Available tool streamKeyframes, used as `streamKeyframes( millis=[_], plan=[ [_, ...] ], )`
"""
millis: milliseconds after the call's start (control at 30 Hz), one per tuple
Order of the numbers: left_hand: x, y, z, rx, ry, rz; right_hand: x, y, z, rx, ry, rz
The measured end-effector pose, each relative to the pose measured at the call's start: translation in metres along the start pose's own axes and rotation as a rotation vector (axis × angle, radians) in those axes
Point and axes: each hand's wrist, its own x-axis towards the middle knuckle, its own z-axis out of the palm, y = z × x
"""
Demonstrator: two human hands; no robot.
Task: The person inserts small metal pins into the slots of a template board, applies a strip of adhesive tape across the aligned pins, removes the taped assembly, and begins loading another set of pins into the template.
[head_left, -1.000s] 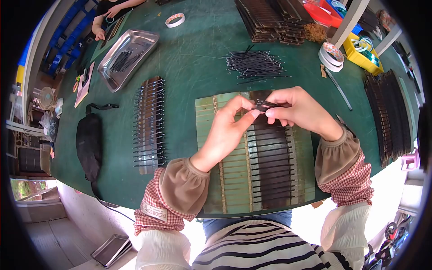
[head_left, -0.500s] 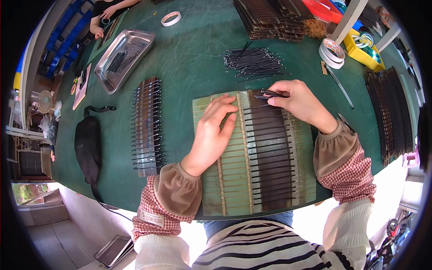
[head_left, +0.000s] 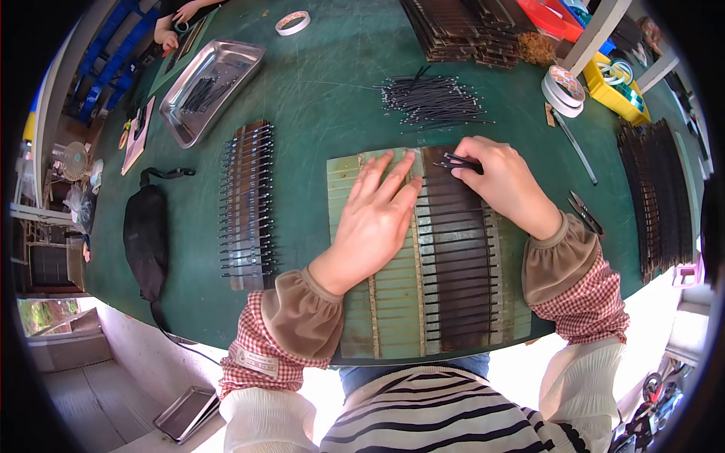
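Note:
My left hand [head_left: 374,223] lies flat with spread fingers on a green slotted board [head_left: 394,309], its fingertips near the board's far edge and middle ridge. A dark brown strip [head_left: 462,294] is on the board's right half, crossed by a row of thin black wires. Over the strip's far end, my right hand [head_left: 507,181] pinches a few thin black wires [head_left: 459,162], their tips pointing left. Just beyond the board is a loose pile of black wires [head_left: 434,102] with light tips.
Left of the board lies a filled strip of wires [head_left: 248,204]; farther left are a black pouch [head_left: 145,238] and a metal tray [head_left: 170,113]. Tape rolls [head_left: 563,90], snips [head_left: 585,213] and stacked dark strips [head_left: 653,196] lie right. A co-worker's hand [head_left: 168,39] shows at top left.
My left hand has slid right and its fingers are spread wider, reaching the middle ridge. My right hand, still holding wires, has turned a little over the strip. The whole view has shifted slightly.

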Motion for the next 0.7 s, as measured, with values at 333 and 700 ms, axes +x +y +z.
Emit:
streamKeyframes(
  millis=[333, 700],
  plan=[
    [0.021, -0.006, -0.003, -0.909, 0.034, -0.303, 0.01, -0.019, -0.045, 0.624, -0.378, 0.267],
    [0.021, -0.016, 0.003, -0.626, 0.11, -0.251, 0.016, 0.008, -0.028, 0.628, -0.26, 0.23]
  ],
)
